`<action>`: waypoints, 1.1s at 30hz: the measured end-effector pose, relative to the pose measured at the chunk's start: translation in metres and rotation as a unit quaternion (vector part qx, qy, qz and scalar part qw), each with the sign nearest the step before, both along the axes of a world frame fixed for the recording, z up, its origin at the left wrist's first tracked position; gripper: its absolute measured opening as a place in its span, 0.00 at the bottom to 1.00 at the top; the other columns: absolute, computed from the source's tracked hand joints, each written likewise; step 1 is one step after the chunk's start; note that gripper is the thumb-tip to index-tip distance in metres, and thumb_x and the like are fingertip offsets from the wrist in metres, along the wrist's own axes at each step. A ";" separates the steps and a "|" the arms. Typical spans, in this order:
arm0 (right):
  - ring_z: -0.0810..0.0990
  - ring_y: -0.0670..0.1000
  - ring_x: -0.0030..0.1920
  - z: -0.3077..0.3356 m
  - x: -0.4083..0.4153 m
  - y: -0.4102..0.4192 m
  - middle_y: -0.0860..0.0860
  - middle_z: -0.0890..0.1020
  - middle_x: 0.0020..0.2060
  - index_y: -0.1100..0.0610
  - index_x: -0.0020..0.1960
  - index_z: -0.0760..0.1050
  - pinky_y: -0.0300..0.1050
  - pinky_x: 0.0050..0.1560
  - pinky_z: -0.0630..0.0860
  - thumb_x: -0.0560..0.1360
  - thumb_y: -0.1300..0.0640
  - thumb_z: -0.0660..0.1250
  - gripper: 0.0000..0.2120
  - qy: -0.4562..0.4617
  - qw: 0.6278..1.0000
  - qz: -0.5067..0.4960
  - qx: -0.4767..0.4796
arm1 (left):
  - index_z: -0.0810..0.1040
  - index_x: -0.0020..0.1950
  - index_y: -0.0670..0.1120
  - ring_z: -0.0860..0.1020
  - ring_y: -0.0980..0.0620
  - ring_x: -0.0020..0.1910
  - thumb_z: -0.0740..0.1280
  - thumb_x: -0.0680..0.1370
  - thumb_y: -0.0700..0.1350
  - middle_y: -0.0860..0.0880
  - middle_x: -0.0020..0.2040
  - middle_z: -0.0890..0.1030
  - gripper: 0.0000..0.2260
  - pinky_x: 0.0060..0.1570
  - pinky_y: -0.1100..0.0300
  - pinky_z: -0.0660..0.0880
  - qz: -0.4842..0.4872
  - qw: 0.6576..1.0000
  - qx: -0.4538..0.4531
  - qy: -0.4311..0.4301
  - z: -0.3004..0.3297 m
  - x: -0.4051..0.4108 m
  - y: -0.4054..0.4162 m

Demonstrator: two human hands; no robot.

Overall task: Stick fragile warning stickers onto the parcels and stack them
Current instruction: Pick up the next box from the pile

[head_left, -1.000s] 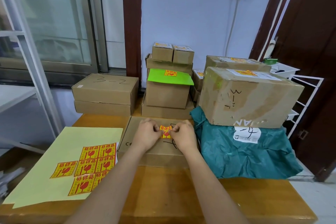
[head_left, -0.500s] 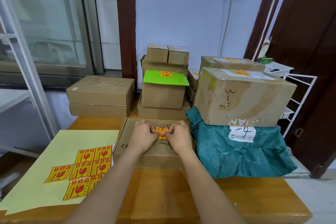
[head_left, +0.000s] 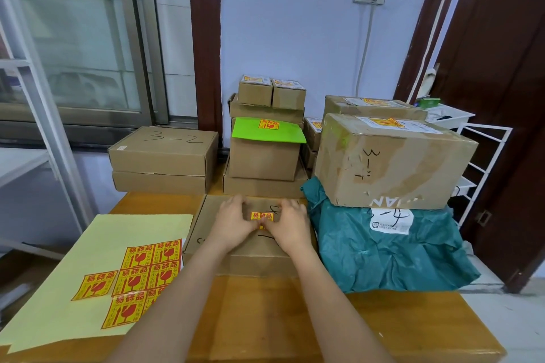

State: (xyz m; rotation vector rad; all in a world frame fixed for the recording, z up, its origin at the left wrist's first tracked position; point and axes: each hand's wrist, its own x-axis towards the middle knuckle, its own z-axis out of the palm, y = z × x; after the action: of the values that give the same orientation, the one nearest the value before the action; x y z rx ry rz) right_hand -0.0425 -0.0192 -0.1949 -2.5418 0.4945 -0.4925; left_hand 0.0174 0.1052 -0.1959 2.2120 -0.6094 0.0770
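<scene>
sticker [head_left: 262,216] | on flat box [head_left: 206,224] | between left hand [head_left: 234,222], right hand [head_left: 290,224] grip

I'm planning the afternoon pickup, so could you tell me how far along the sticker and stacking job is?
Done: the stacked boxes at the back and the large taped box already carry fragile stickers. In hand: the left hand and right hand press a sticker onto the flat box in front. Left: the 3-2 box shows no sticker, several remain on the yellow sheet, and the front box is not yet stacked.
</scene>
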 end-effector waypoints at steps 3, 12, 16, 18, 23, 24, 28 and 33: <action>0.65 0.56 0.67 0.000 0.001 -0.001 0.52 0.72 0.64 0.56 0.68 0.68 0.52 0.66 0.66 0.74 0.45 0.68 0.26 0.014 1.000 0.012 -0.007 | 0.68 0.69 0.45 0.69 0.49 0.65 0.73 0.72 0.42 0.48 0.65 0.71 0.28 0.65 0.54 0.68 -0.044 0.998 0.000 0.054 0.004 0.000 0.004; 0.64 0.56 0.68 0.004 -0.005 -0.001 0.52 0.74 0.65 0.54 0.70 0.66 0.51 0.67 0.65 0.77 0.59 0.65 0.23 0.015 0.998 0.037 0.046 | 0.63 0.73 0.47 0.66 0.49 0.69 0.69 0.75 0.36 0.46 0.71 0.67 0.29 0.68 0.55 0.66 -0.079 0.992 -0.011 0.101 0.008 0.001 0.010; 0.65 0.55 0.66 0.004 -0.006 -0.002 0.54 0.76 0.62 0.55 0.70 0.67 0.49 0.65 0.68 0.77 0.64 0.62 0.22 0.003 0.998 0.032 0.048 | 0.65 0.73 0.46 0.67 0.49 0.69 0.66 0.77 0.37 0.46 0.70 0.69 0.25 0.66 0.58 0.66 -0.063 0.996 -0.011 0.060 0.007 -0.001 0.009; 0.66 0.55 0.65 0.004 -0.005 -0.001 0.54 0.77 0.61 0.55 0.69 0.68 0.49 0.64 0.68 0.77 0.63 0.62 0.21 0.002 0.999 0.025 0.045 | 0.66 0.72 0.45 0.68 0.49 0.68 0.65 0.77 0.37 0.46 0.70 0.70 0.23 0.64 0.59 0.66 -0.053 0.998 -0.006 0.041 0.005 -0.002 0.007; 0.65 0.56 0.67 0.004 -0.004 0.002 0.53 0.75 0.62 0.56 0.68 0.68 0.53 0.66 0.67 0.76 0.50 0.66 0.23 0.012 0.999 0.020 0.034 | 0.65 0.72 0.43 0.68 0.48 0.68 0.70 0.76 0.45 0.46 0.69 0.70 0.27 0.66 0.57 0.66 -0.045 0.998 0.036 0.008 0.004 -0.005 0.003; 0.64 0.56 0.67 0.004 -0.004 0.002 0.53 0.75 0.63 0.57 0.68 0.68 0.53 0.67 0.66 0.76 0.50 0.67 0.23 0.016 0.999 0.022 0.024 | 0.65 0.72 0.43 0.68 0.48 0.68 0.70 0.75 0.46 0.46 0.69 0.70 0.27 0.67 0.56 0.66 -0.045 0.998 0.044 0.006 0.005 -0.005 0.003; 0.65 0.57 0.66 0.006 -0.005 0.003 0.53 0.75 0.63 0.57 0.68 0.68 0.52 0.66 0.66 0.78 0.55 0.64 0.20 0.042 0.999 0.031 0.001 | 0.66 0.72 0.44 0.70 0.48 0.66 0.68 0.77 0.41 0.46 0.68 0.71 0.24 0.66 0.55 0.68 -0.051 0.997 0.066 0.006 0.006 -0.007 0.004; 0.67 0.59 0.62 0.017 -0.015 0.007 0.57 0.77 0.59 0.59 0.67 0.70 0.49 0.62 0.67 0.79 0.64 0.57 0.17 0.063 0.996 0.052 -0.028 | 0.64 0.72 0.43 0.72 0.44 0.63 0.58 0.80 0.37 0.41 0.66 0.73 0.20 0.62 0.54 0.69 -0.062 0.989 0.132 0.002 0.016 -0.019 0.004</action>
State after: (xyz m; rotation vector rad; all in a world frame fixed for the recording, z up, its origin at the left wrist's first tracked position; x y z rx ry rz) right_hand -0.0577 -0.0120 -0.1781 -2.6488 0.3950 -0.3136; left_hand -0.0015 0.1088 -0.1796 2.4214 -0.7919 -0.0763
